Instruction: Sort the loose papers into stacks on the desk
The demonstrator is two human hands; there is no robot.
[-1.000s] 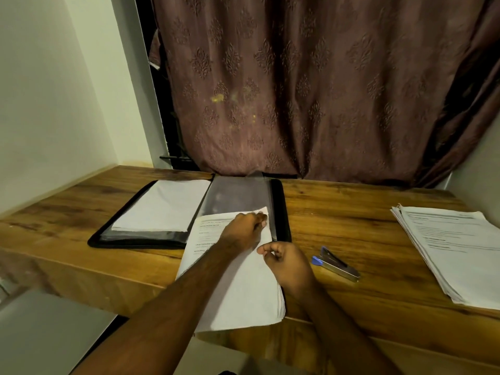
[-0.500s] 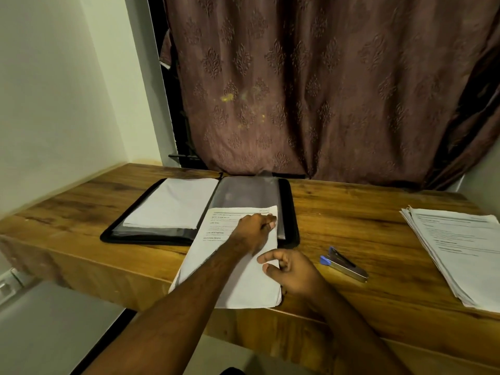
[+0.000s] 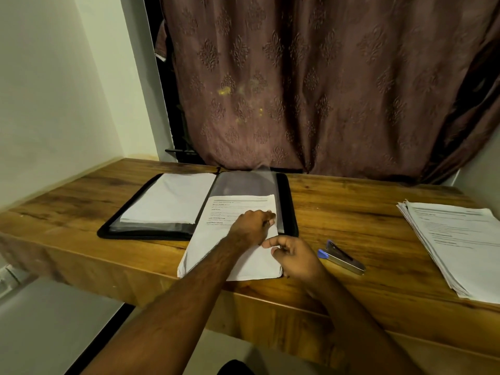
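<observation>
A printed paper bundle (image 3: 216, 255) lies at the desk's front, its top end over the right half of an open black folder (image 3: 287, 201). My left hand (image 3: 253, 226) rests on the bundle with its fingers curled at the right edge. Just below it, my right hand (image 3: 295, 257) pinches that same edge between thumb and curled fingers. A blank white sheet (image 3: 170, 198) lies in the folder's left half. A thick stack of printed papers (image 3: 460, 244) sits at the desk's right end.
A blue and silver stapler (image 3: 342, 258) lies on the wooden desk (image 3: 351, 212) just right of my right hand. A brown curtain (image 3: 324, 90) hangs behind the desk, and a pale wall borders the left side.
The paper bundle has slid away from me, further onto the desk and folder; it hung well past the front edge before. Both hands moved along with it.
</observation>
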